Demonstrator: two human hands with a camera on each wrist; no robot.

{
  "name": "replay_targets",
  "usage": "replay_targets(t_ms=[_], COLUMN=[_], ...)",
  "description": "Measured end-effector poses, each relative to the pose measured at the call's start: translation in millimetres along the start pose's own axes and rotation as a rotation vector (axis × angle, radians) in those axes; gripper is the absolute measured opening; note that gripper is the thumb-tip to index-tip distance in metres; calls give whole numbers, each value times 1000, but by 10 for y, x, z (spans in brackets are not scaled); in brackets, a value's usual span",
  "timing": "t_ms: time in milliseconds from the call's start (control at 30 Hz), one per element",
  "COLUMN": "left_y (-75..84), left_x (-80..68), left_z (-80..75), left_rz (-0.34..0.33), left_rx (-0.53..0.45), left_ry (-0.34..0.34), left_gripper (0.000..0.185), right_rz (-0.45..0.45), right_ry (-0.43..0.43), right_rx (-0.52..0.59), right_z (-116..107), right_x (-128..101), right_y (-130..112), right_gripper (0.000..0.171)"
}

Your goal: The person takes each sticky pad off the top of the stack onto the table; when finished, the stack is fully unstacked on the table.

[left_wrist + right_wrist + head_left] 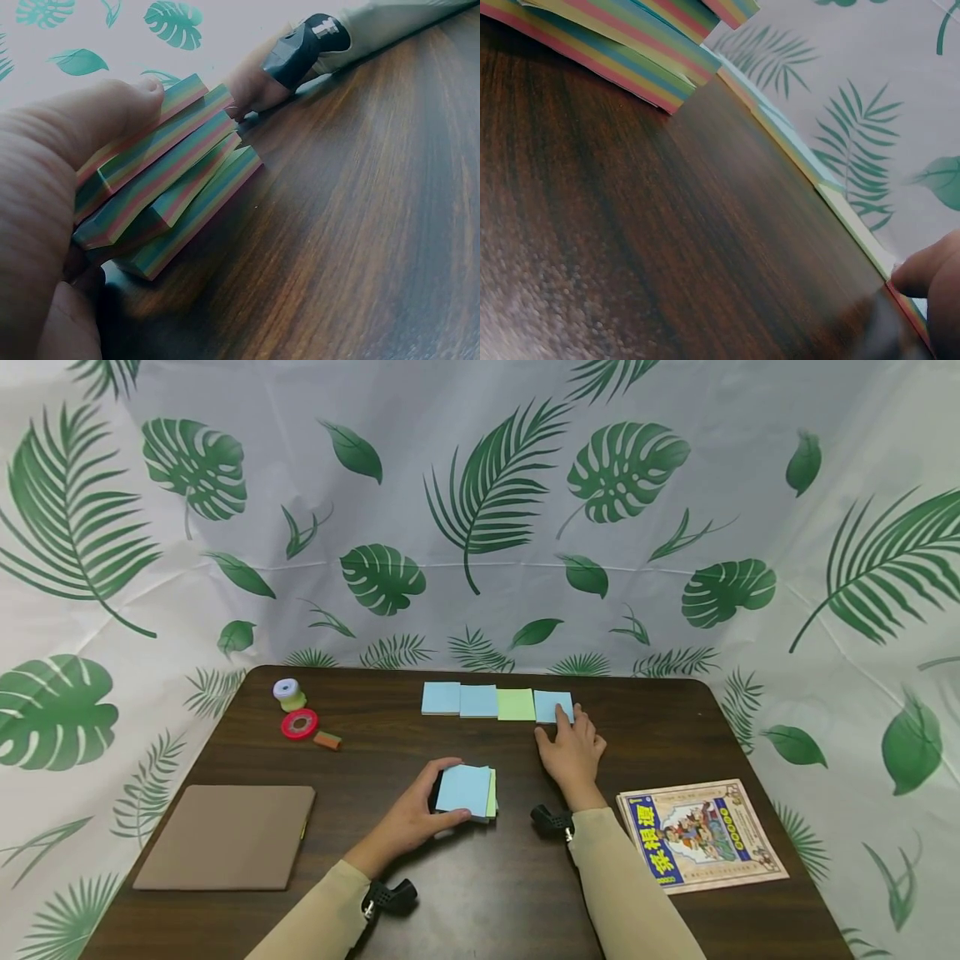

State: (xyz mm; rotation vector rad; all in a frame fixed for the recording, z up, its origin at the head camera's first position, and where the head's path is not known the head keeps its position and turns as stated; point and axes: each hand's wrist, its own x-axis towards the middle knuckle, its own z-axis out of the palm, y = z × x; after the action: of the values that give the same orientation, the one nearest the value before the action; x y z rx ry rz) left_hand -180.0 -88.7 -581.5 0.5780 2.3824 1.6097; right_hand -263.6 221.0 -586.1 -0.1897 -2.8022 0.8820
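My left hand [417, 817] grips a stack of sticky-note pads [467, 792] with a blue top sheet, standing on the dark wooden table [480, 885]; the left wrist view shows several pads [161, 191] with rainbow-striped edges fanned under my thumb [90, 120]. A row of pads lies at the far side: two blue [459, 699], one green [516, 704], one blue [553, 706]. My right hand [572, 748] rests flat with straight fingers, its fingertips on the rightmost blue pad. In the right wrist view a fingertip [922, 271] touches that row's edge [840, 206].
A brown notebook [225, 837] lies at the front left. Tape rolls [299, 724], a small spool [288, 692] and an eraser [327, 741] sit at the back left. A colourful illustrated book [699, 835] lies at the right. A leaf-print cloth [480, 527] surrounds the table.
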Motion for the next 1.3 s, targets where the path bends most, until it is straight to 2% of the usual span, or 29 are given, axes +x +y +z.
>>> replay_targets(t_ms=[100,267,333,433,533,633,767,867,1033,1167,1300], left_y=[-13,-30,-33,-56,-44,-20,-4,-7,1,-9,-26], left_x=[4,0,-9,-15,-23,-19,-5,0,0,0,0], left_z=[-3,11,22,32,31,22,14,12,8,3,-4], left_rz=[9,11,7,7,10,9,8,13,15,13,17], left_rx=[-6,-2,7,12,6,10,20,14,-2,-10,-11], left_ry=[5,13,10,6,5,14,18,13,5,-1,-7], left_gripper=[81,81,81,82,82,82,82,83,85,85,84], right_rz=[-16,-96,-119,-130,-138,-162,-200,-205,-234,-315,-370], right_ry=[53,185,202,174,118,19,-170,-314,-428,-522,-648], right_rx=[84,260,297,333,346,363,423,455,470,391,257], right_z=[11,13,1,-37,-96,-173,-281,-354,-440,-461,-449], right_x=[-4,-36,-64,-111,-141,-146,-160,-194,-250,-292,-332], right_y=[1,-49,-97,-205,-329,-435,-532,-589,-683,-752,-788], right_gripper=[63,45,40,37,34,29,21,22,23,21,41])
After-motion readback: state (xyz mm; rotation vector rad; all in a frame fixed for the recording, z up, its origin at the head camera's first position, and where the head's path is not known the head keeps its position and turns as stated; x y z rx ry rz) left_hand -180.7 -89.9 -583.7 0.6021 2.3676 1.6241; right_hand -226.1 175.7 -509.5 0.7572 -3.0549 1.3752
